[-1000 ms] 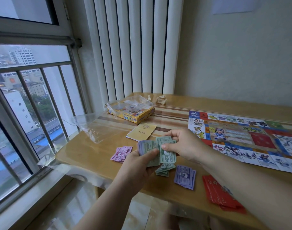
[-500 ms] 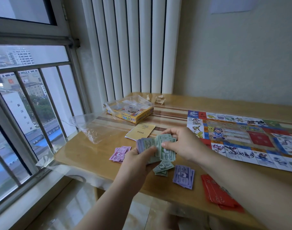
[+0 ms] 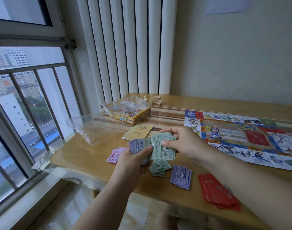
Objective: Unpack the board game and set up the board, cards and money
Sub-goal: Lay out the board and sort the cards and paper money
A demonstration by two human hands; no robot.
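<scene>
1. Both hands met above the near part of the desk [image 3: 78, 155]. The left hand [image 3: 133, 161] gripped a fan of notes [image 3: 156, 147] from below, its thumb laid across purple and green bills. The right hand [image 3: 183, 143] pinched the green bills at the fan's right side between thumb and curled fingers.
2. Nearest the person, a spread stack of red cards [image 3: 218, 190] lay on the desk close to the front edge, beside the right forearm.
3. Just left of the cards sat a purple pile [image 3: 181, 176] of notes. Next to it, a green pile [image 3: 160, 168] lay under the held fan.
4. A pink pile [image 3: 116, 154] lay left of the left hand, apart from the other piles.
5. Beyond the hands, a yellow booklet [image 3: 138, 131] lay flat on the desk.
6. The board [image 3: 241, 135] lay unfolded over the right part of the desk, running out past the right edge of the view.
7. A clear plastic bag [image 3: 92, 130] lay crumpled at the desk's left corner, by the window [image 3: 25, 97].
8. Farther back stood the yellow game box [image 3: 127, 112], topped with clear plastic. Crumpled paper [image 3: 157, 100] lay behind it, near the white radiator [image 3: 125, 47].
</scene>
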